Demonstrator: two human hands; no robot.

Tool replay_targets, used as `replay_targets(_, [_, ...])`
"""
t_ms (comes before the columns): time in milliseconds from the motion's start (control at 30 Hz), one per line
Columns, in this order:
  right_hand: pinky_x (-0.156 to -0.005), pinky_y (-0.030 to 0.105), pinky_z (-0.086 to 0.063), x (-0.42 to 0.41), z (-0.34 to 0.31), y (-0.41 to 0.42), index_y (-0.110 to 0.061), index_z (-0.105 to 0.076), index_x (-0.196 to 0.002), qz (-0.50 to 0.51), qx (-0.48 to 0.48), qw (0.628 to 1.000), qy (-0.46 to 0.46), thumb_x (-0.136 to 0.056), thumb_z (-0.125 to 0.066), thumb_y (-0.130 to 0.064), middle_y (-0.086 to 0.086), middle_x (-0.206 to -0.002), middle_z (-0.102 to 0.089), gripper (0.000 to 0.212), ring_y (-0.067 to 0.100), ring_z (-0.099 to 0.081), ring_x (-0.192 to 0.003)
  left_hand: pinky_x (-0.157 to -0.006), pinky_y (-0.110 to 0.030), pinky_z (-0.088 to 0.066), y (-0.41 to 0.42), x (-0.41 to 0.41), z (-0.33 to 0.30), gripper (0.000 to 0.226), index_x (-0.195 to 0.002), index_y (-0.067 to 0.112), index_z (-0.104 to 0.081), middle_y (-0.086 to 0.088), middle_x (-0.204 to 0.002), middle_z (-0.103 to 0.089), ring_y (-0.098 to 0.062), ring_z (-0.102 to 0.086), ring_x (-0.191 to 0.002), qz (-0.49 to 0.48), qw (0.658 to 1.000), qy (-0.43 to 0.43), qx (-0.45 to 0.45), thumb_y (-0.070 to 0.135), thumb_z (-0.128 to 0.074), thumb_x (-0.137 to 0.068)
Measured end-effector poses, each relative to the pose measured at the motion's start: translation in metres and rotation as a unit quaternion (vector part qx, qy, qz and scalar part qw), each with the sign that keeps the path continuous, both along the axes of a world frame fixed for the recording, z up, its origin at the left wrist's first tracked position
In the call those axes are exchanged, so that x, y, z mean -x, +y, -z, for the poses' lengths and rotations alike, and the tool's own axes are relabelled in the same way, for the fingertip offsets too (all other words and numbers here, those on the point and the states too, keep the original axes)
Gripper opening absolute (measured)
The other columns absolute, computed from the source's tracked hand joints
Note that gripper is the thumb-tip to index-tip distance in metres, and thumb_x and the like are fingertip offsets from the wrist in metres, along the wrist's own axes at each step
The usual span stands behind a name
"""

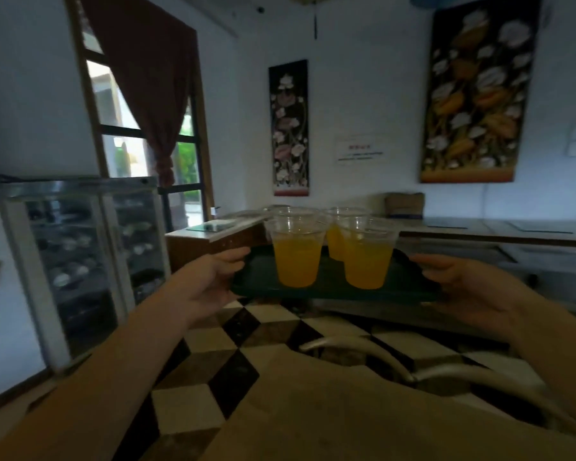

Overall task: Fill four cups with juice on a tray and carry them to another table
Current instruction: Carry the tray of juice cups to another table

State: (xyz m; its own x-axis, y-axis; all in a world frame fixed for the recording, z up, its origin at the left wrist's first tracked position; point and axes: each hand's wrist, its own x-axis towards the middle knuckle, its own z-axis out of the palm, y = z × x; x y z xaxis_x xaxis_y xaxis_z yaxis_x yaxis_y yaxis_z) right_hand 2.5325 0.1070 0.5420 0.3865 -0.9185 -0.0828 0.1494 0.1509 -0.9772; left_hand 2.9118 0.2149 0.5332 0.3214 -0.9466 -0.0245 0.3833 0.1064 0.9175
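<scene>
Nearest, two bare forearms reach forward over a checkered floor (pixel 233 331). The left hand (pixel 210 281) grips the left edge of a dark green tray (pixel 333 289), its thumb lying on the rim and its fingers curled underneath, out of sight. The right hand (pixel 463 281) holds the right edge the same way, thumb on top. The tray is carried level in the air. On it stand clear plastic cups of orange juice: near-left cup (pixel 296 257), near-right cup (pixel 366 261), and a far cup (pixel 335 241) partly hidden; a fourth cannot be made out. Beyond lies a counter (pixel 499 232), with a glass cabinet (pixel 80 247) on the left.
</scene>
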Motion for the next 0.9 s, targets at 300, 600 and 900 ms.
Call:
replay_targets(300, [-0.076,0.043,-0.054,0.052,0.006,-0.005,-0.019,-0.068,-0.120,0.122,0.005,0.992,0.042,-0.101,-0.043,0.004,0.011,-0.116,-0.063,0.039,0.034,-0.062,-0.106,-0.076,-0.043,-0.062,-0.095,0.045,0.019,0.051,-0.127,0.007,-0.065,-0.021,-0.124,-0.070,-0.040,-0.069,-0.109,0.143,0.989,0.024,-0.004,-0.007,-0.054,-0.079])
replay_targets(600, [-0.061,0.033,-0.061,0.113,0.041,-0.066,-0.014,-0.066,-0.124,0.149,0.011,0.989,0.020,-0.098,-0.042,0.007,0.017,-0.129,-0.061,0.042,0.035,-0.063,-0.110,-0.067,-0.041,-0.062,-0.183,0.104,0.048,0.041,-0.119,0.008,-0.071,-0.021,-0.116,-0.073,-0.039,-0.073,-0.098,0.175,0.983,0.032,-0.036,-0.008,-0.049,-0.089])
replay_targets(900, [-0.086,0.037,-0.054,0.141,0.093,-0.164,-0.014,-0.060,-0.138,0.189,0.028,0.980,0.060,-0.100,-0.043,0.009,0.013,-0.133,-0.063,0.048,0.031,-0.063,-0.116,-0.070,-0.040,-0.063,-0.268,0.140,0.093,0.047,-0.138,0.014,-0.058,-0.013,-0.134,-0.064,-0.032,-0.070,-0.110,0.176,0.983,0.001,-0.049,-0.005,-0.043,-0.098])
